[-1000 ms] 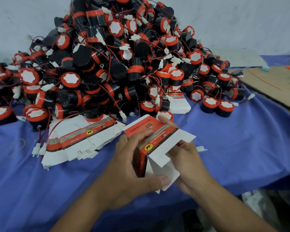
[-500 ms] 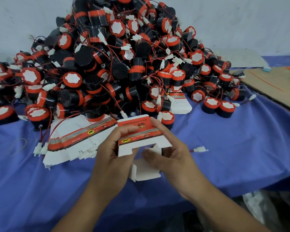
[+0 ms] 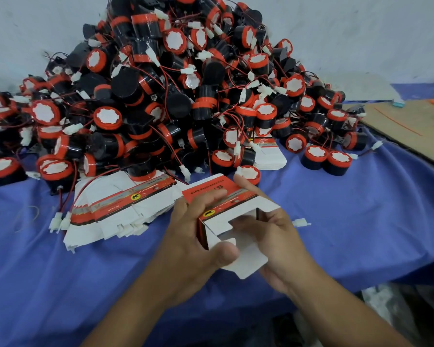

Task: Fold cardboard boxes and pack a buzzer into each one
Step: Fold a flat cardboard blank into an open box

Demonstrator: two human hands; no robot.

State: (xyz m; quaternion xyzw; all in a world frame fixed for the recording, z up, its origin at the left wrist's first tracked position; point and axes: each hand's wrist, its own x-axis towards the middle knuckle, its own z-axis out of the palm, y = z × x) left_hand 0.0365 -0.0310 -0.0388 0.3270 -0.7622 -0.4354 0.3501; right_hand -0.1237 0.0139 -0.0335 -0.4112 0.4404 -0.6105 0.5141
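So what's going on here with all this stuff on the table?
A person is folding a small red and white cardboard box over a table covered in blue cloth. The left hand grips one side, its thumb on a white flap, and the right hand holds the other side. The end flaps are not yet closed and no buzzer shows inside. Behind it sits a big pile of buzzers, with a stack of flat boxes at its foot.
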